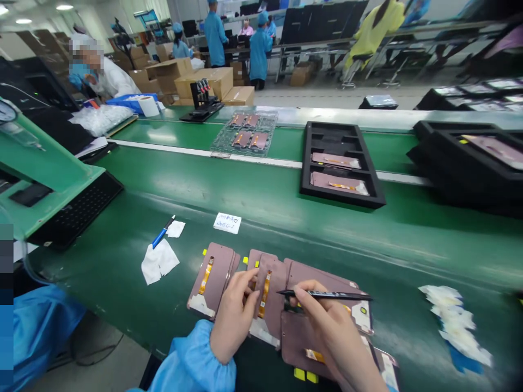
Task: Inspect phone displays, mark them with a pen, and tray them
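The hands are apart from each other over the near part of the green desk [118,272]. The right hand [333,329] is clamped on a black pen [341,295], whose tip points left, at the right edge of a panel [274,275]. The left hand [232,318] has its thumb and forefinger at the left edge of that panel; whether they pinch it, I cannot tell. The panel bears an orange strip [264,296] and lies between a left stack [220,267] and a right group [318,276]. Farther left lie a blue pen [160,238] and white wipes [159,264]; a label [227,222] lies beyond the left stack. On the far side are a clear tray [223,139] and a black tray [342,199], both holding panels.
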`<state>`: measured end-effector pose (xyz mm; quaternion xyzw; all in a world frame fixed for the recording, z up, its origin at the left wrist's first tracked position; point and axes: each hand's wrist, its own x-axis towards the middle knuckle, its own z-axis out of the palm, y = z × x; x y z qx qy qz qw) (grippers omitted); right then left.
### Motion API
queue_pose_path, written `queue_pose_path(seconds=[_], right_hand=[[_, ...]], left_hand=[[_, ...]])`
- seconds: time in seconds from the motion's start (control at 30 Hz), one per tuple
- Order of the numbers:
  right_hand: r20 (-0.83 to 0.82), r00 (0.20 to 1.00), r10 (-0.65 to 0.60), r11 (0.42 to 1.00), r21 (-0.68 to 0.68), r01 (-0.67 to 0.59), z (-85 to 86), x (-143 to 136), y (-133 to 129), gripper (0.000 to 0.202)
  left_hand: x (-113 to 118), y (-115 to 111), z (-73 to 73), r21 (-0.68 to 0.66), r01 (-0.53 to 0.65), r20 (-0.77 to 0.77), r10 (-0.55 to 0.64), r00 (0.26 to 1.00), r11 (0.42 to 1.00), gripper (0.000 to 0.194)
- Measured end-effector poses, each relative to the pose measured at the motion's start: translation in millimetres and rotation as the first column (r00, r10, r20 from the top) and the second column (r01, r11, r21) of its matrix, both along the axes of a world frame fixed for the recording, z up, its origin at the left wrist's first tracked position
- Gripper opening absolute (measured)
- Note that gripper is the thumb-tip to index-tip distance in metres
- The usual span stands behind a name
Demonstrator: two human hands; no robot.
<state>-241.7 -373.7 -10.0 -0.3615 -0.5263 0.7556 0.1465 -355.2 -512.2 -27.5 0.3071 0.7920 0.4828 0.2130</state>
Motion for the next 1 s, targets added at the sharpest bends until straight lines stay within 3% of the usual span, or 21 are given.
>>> queue_pose_path(seconds=[0.1, 0.2, 0.33, 0.47, 0.57, 0.63, 0.7, 0.77, 0.9, 1.0], right_hand=[[0.023, 1.000, -0.008, 0.999, 0.048, 0.007, -1.1, 11.9, 6.8, 0.034], [0.038, 0.999, -0.014, 0.994, 0.104, 0.010, 0.1, 14.5, 10.6, 0.034], [0.063, 0.997, 0.047, 0.983, 0.173, -0.057, 3.1, 2.3, 9.2, 0.036], [0.082, 0.989, 0.119, 0.962, 0.239, -0.136, -2.0, -12.8, 6.7, 0.036], [0.097, 0.983, 0.153, 0.949, 0.264, -0.173, -9.9, -19.2, 5.9, 0.037], [0.097, 0.982, 0.165, 0.947, 0.263, -0.185, -14.3, -22.3, 5.0, 0.036], [0.076, 0.983, 0.167, 0.949, 0.259, -0.181, -17.2, -25.9, 3.5, 0.034], [0.051, 0.987, 0.150, 0.951, 0.267, -0.158, -19.3, -30.9, 1.6, 0.033], [0.054, 0.991, 0.120, 0.939, 0.317, -0.131, -26.2, -41.7, -1.6, 0.032], [0.070, 0.993, 0.090, 0.916, 0.385, -0.110, -35.7, -46.1, -2.4, 0.031]], left_hand=[[-12.5, -15.0, 6.2, 0.107, -0.109, 0.178, 0.089, 0.980, 0.988, 0.038], [-36.7, -40.4, 18.5, 0.130, -0.233, 0.297, 0.187, 0.936, 0.964, 0.046], [-68.7, -71.9, 24.2, 0.066, -0.323, 0.244, 0.299, 0.923, 0.944, 0.050], [-78.5, -84.7, 10.0, -0.011, -0.297, 0.119, 0.296, 0.948, 0.955, 0.047], [-76.6, -86.5, 0.6, -0.072, -0.229, -0.021, 0.228, 0.973, 0.971, 0.044], [-74.6, -85.7, 0.5, -0.131, -0.216, -0.240, 0.181, 0.954, 0.967, 0.039], [-71.2, -81.3, 5.2, -0.172, -0.242, -0.500, 0.127, 0.857, 0.955, 0.032], [-64.8, -70.9, 11.8, -0.187, -0.200, -0.654, 0.030, 0.756, 0.962, 0.027], [-44.3, -35.5, 15.6, -0.269, 0.080, -0.700, -0.252, 0.669, 0.960, 0.023], [-32.3, -12.3, 5.9, -0.372, 0.145, -0.737, -0.387, 0.554, 0.917, 0.026]])
